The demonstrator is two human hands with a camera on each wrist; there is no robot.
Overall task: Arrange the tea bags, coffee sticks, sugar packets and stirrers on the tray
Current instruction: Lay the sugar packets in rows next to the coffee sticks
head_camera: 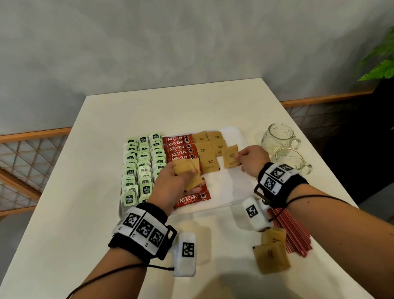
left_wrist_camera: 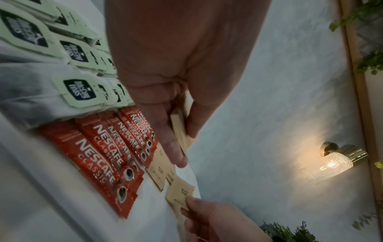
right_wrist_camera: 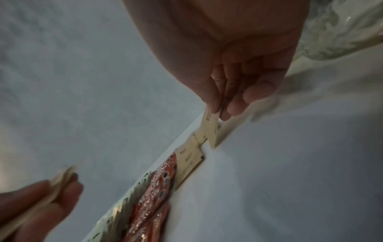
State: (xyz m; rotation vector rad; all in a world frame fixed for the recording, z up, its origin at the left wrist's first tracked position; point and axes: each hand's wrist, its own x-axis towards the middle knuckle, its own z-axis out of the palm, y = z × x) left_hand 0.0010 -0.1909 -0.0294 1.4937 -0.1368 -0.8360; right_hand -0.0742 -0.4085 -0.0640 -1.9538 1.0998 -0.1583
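A white tray (head_camera: pixel 232 193) holds three columns of green tea bags (head_camera: pixel 143 163), a column of red coffee sticks (head_camera: pixel 179 148) and two columns of brown sugar packets (head_camera: pixel 211 146). My left hand (head_camera: pixel 175 181) hovers over the coffee sticks and grips a small stack of sugar packets (head_camera: pixel 188 171), seen edge-on in the left wrist view (left_wrist_camera: pixel 182 131). My right hand (head_camera: pixel 251 158) pinches one sugar packet (head_camera: pixel 230 157) by its right edge, low over the tray beside the right column (right_wrist_camera: pixel 211 129). Red stirrers (head_camera: pixel 289 231) lie on the table at the near right.
Two loose sugar packets (head_camera: pixel 271 252) lie on the white table (head_camera: pixel 78 217) beside the stirrers. Two glass mugs (head_camera: pixel 282 142) stand just right of the tray, close to my right hand. A railing and fern lie beyond the table's edges.
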